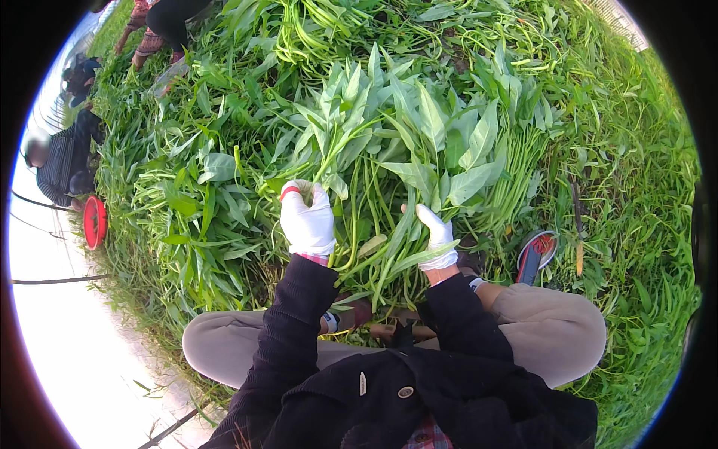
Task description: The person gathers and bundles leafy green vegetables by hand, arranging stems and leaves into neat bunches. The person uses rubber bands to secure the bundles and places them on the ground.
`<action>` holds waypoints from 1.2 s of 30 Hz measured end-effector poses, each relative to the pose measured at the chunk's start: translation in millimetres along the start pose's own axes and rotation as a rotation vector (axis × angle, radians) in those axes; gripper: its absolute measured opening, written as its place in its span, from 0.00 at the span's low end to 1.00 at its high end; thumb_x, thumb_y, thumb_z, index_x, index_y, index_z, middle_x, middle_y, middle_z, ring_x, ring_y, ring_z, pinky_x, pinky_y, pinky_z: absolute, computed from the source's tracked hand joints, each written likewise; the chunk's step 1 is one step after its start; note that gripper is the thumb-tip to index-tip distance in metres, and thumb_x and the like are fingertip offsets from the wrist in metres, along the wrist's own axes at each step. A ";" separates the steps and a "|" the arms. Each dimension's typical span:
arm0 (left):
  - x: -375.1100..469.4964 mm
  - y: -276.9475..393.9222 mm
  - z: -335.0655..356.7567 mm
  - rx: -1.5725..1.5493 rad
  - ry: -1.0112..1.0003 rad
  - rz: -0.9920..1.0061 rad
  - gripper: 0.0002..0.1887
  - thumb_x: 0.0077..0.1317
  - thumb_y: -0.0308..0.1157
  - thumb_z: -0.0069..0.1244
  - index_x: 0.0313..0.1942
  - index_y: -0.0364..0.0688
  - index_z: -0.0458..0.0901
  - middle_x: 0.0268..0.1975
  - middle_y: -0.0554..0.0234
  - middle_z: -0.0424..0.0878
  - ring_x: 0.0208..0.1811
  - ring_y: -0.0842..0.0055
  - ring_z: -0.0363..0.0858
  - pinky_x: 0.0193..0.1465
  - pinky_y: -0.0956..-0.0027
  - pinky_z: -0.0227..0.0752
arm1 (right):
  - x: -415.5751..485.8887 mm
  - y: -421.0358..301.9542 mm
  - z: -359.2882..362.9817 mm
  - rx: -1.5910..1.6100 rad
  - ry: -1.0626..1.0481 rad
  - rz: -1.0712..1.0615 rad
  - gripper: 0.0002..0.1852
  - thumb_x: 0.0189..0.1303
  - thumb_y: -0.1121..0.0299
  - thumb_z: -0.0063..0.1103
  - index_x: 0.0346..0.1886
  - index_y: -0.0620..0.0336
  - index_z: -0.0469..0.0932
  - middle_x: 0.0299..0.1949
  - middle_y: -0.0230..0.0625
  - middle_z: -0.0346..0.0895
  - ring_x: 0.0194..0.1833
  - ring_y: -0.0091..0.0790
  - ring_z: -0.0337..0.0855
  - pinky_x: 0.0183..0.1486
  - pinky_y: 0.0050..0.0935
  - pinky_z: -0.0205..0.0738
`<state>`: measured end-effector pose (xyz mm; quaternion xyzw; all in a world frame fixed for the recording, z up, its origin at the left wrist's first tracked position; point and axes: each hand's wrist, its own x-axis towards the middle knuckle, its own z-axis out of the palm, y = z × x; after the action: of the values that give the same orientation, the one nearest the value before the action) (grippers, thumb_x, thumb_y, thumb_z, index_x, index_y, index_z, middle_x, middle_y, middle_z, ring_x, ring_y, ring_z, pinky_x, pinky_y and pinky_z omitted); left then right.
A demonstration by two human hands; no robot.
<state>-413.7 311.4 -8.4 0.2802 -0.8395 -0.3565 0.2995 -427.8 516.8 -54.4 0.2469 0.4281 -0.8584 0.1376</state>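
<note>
My left hand (307,221), in a white glove with a red band around one finger, pinches a leafy stem of water spinach (338,147) between thumb and forefinger. Lower and to the right, my gloved right hand (437,238) is closed around a loose bunch of water spinach (418,188). Its broad leaves point away from me, and some stems hang down between my wrists. The fingers of the right hand are partly hidden by leaves. Just beyond that hand lies a pile of stems laid side by side (513,174).
By my right knee are a round container (543,244) with red bands inside and a knife (579,247). More cut greens (314,33) are heaped ahead. At left are a red basin (95,223) and a seated person (59,160); others work farther off. A low wooden stool (387,331) is beneath me.
</note>
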 end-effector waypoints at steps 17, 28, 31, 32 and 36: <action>-38.8 13.1 -13.2 0.066 -0.293 -0.078 0.05 0.62 0.28 0.52 0.31 0.37 0.75 0.27 0.59 0.78 0.26 0.67 0.77 0.32 0.69 0.71 | 11.8 -7.7 -20.8 0.101 0.044 -0.005 0.18 0.58 0.79 0.58 0.54 0.66 0.75 0.45 0.43 0.82 0.42 0.38 0.85 0.45 0.33 0.81; -50.2 -29.7 59.3 0.038 -0.451 -0.250 0.18 0.56 0.28 0.57 0.45 0.32 0.74 0.53 0.42 0.76 0.56 0.54 0.76 0.57 0.62 0.70 | 27.8 2.3 -3.6 -0.010 -0.134 0.052 0.18 0.55 0.83 0.61 0.51 0.67 0.77 0.45 0.39 0.82 0.43 0.30 0.84 0.50 0.25 0.77; -53.3 -43.2 81.0 -0.180 -0.419 -0.239 0.27 0.62 0.28 0.53 0.60 0.29 0.67 0.53 0.43 0.78 0.55 0.61 0.78 0.59 0.67 0.68 | 38.6 9.8 5.9 -0.139 -0.106 -0.018 0.20 0.54 0.81 0.65 0.51 0.66 0.77 0.45 0.35 0.81 0.43 0.26 0.82 0.50 0.24 0.74; -55.0 -48.0 84.7 -0.103 -0.441 -0.252 0.28 0.62 0.27 0.53 0.62 0.29 0.65 0.53 0.43 0.79 0.54 0.63 0.78 0.59 0.68 0.68 | 42.8 12.3 7.8 -0.194 -0.080 -0.027 0.20 0.53 0.81 0.67 0.52 0.66 0.77 0.45 0.34 0.81 0.42 0.24 0.81 0.50 0.24 0.73; -62.0 -60.5 82.9 -0.079 -0.623 -0.467 0.27 0.62 0.25 0.52 0.62 0.30 0.67 0.50 0.44 0.81 0.50 0.65 0.80 0.55 0.69 0.70 | 54.8 29.6 16.2 -0.171 -0.070 -0.024 0.20 0.52 0.81 0.68 0.50 0.66 0.76 0.46 0.33 0.80 0.43 0.25 0.80 0.48 0.24 0.74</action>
<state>-415.2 353.9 -120.5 0.3304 -0.7895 -0.5150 -0.0485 -465.5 484.8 -95.5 0.1988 0.4977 -0.8284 0.1627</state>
